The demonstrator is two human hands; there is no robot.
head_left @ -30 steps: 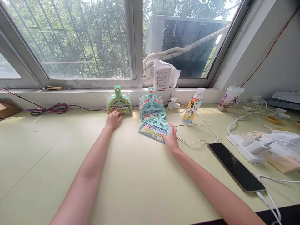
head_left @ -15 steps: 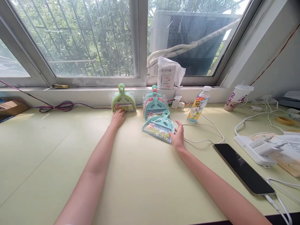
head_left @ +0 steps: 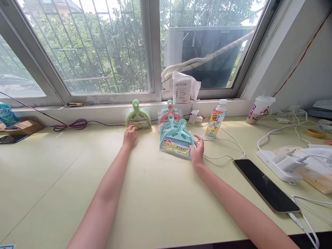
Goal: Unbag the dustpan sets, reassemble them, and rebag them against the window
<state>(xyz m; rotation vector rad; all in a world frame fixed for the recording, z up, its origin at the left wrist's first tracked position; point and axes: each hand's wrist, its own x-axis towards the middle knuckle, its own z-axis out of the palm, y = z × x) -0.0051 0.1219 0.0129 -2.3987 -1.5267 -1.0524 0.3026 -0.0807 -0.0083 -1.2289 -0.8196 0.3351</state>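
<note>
My left hand (head_left: 130,136) is at the lower left of a green dustpan-and-brush set (head_left: 138,117) in clear wrapping, which leans against the wall below the sill. Its fingers are bent close together on the pack's lower edge. My right hand (head_left: 197,150) grips the right edge of a teal dustpan-and-brush set (head_left: 177,140), thumb in front and fingers partly behind. This wrapped set tilts back, its bristles and printed label facing me. Directly behind it stand another teal dustpan (head_left: 170,121) and a pink dustpan (head_left: 170,110), largely covered.
A drink bottle (head_left: 216,119), a white plug adapter (head_left: 194,117) and cables are right of the packs. Further right lie a phone (head_left: 266,185), a power strip (head_left: 280,166) and a paper cup (head_left: 260,110). A wrapped box (head_left: 183,90) sits on the sill; coiled wires (head_left: 71,124) lie left.
The front teal set has straightened and moved closer in front of the other teal one, which has dropped away from the pink one. My left hand stays by the green set. The view has tilted upward.
</note>
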